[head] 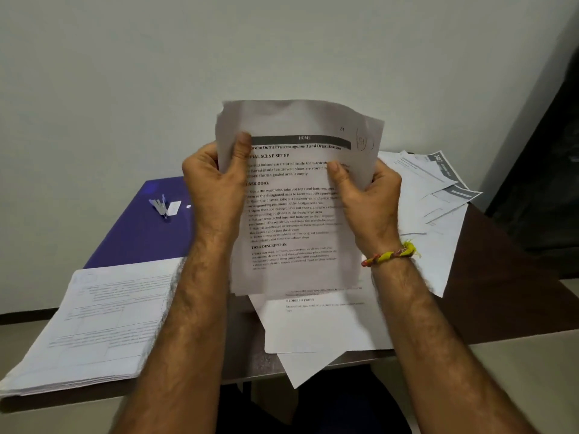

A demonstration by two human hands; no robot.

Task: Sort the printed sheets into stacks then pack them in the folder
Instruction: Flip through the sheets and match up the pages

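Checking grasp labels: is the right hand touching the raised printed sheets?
Touching. The head view shows the right hand gripping the raised printed sheets, thumb pressed on the front page.

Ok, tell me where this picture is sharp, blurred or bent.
Head view: print on the held sheets reads sharply near the top; their lower edge smears; the stack on the left is soft, its text illegible; the purple folder catches a glare patch; wide-angle bending curves the frame edges.

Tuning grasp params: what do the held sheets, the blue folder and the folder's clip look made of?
Held sheets: thin matte paper, curling and printed.
Blue folder: probably plastic or coated card, smooth with slight sheen.
Clip: looks like shiny metal, though too small to be sure.
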